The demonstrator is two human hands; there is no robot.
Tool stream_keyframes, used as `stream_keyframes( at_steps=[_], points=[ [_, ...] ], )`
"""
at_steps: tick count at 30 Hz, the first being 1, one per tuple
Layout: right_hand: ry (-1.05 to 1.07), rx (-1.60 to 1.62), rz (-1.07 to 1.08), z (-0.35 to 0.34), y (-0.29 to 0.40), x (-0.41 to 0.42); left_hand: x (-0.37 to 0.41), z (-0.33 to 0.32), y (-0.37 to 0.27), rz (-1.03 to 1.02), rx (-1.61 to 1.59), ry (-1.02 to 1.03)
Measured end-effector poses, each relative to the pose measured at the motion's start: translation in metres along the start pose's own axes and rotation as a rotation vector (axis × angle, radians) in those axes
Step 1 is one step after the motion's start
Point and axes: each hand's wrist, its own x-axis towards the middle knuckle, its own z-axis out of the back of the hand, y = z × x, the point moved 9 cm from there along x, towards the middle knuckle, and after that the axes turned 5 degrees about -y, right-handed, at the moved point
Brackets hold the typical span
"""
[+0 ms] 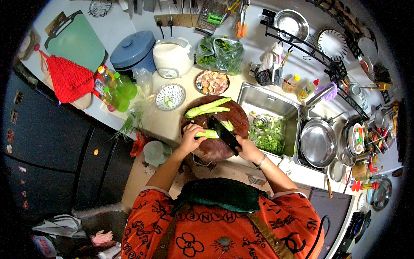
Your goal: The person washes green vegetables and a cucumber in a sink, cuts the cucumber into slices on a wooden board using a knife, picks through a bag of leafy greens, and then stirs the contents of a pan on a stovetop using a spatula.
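Observation:
My left hand (191,139) holds a peeled pale-green vegetable piece (208,134) down on a round wooden chopping board (210,152). The handle of a dark-bladed cleaver (226,137) is in my right hand (249,149), its blade just right of the piece's cut end. A few cut slices (227,125) lie beyond the blade. Longer peeled lengths of the vegetable (208,107) rest across the board's far part. Behind the board stands a bowl of chopped raw meat (212,83), and to its left a patterned bowl (170,97) holds a small green piece.
Right of the board is a steel sink (271,100) with green peelings (271,137). A steel pan (318,143) stands beyond it. A white rice cooker (173,57), a bag of leafy greens (220,55) and green bottles (124,89) stand along the back and left.

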Motion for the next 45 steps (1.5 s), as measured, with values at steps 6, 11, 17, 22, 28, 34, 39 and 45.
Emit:
stream_keyframes(
  at_steps=[6,11,17,22,28,34,39,45],
  points=[
    [-0.058,0.042,-0.037,0.013,-0.015,-0.006,-0.004,0.017,0.005,-0.001,0.217,0.174],
    [-0.133,0.116,0.046,0.031,-0.001,-0.015,-0.010,0.001,0.010,0.011,0.169,0.349],
    [-0.104,0.014,0.080,0.033,0.011,-0.015,0.016,-0.008,0.007,-0.030,0.185,0.254],
    [-0.016,-0.064,0.005,0.017,0.013,-0.012,0.012,-0.011,0.012,0.001,0.168,0.200],
    [-0.032,-0.113,-0.055,-0.012,0.013,0.007,-0.007,0.003,-0.009,0.000,0.056,0.060],
    [-0.202,0.122,-0.008,0.024,-0.002,0.001,-0.007,0.012,0.012,0.083,-0.023,0.167],
    [-0.224,0.086,0.106,0.027,0.016,-0.002,0.007,0.006,0.001,0.053,0.042,0.075],
    [-0.125,0.055,0.081,0.007,0.012,-0.002,0.005,0.001,-0.007,0.012,0.071,0.058]
  ],
)
